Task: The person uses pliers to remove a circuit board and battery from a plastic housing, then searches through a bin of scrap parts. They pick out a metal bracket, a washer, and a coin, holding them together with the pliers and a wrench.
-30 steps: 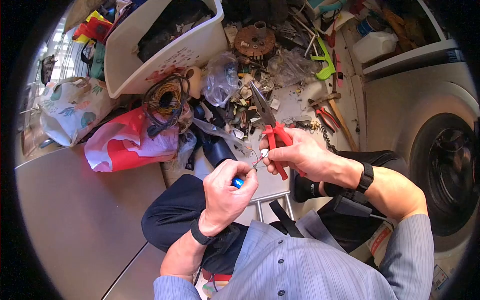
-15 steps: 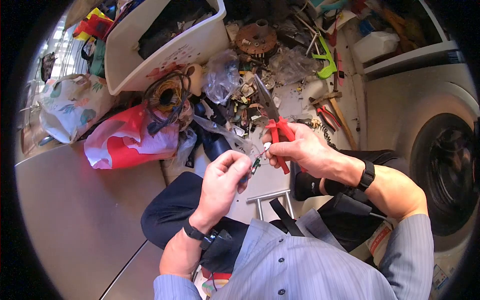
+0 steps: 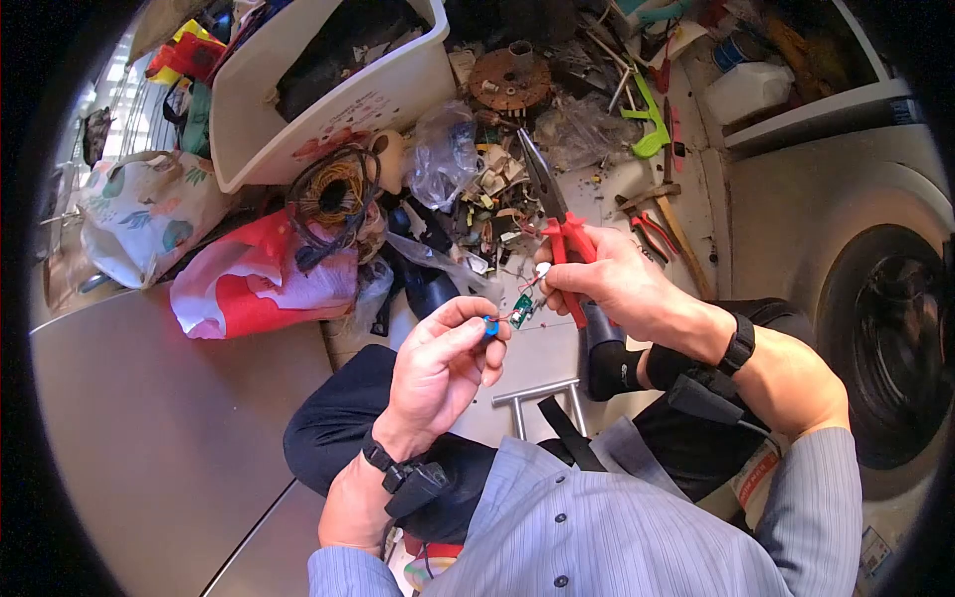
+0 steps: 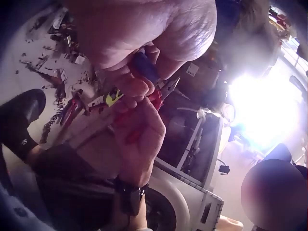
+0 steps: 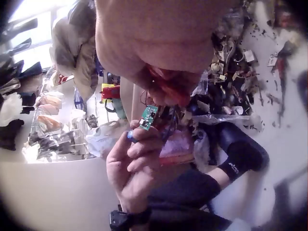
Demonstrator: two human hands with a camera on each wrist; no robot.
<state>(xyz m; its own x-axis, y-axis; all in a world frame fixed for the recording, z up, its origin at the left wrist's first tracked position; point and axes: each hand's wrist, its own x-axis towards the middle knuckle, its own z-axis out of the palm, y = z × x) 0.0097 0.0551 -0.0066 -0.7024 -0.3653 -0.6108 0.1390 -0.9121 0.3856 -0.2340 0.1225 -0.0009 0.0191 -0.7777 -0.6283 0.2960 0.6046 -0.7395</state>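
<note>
In the head view, the left hand [image 3: 438,373] pinches a small blue cylinder [image 3: 491,326] between thumb and fingers, in front of the person's body, with red wires [image 3: 505,317] running from it to a green circuit board [image 3: 520,311]. The board sits between the two hands. The right hand [image 3: 632,284] has its fingers curled round red-handled pliers [image 3: 567,239], their nose pointing away from the body, while its thumb presses near a small white piece [image 3: 542,270] just beyond the board. Beyond the hands, a tilted white bin [image 3: 368,109] holds dark material [image 3: 343,45] with pale scraps on it. Beside it, a patterned white bag [image 3: 149,214] and a red-and-white bag [image 3: 259,289] slump, their contents hidden; a coil of cable [image 3: 333,194] lies against the latter. At upper right, a white-edged compartment [image 3: 816,117] contains a white jug [image 3: 748,93] among darker items too dim to name. In the left wrist view, the blue cylinder pokes out between the left hand's closed fingertips, and the right hand shows below, bent round the red handles. In the right wrist view, the board's component side faces the camera, just above the left hand's pinching fingertips; the right hand's fingers fold over the handles, their exact grip partly hidden.
</note>
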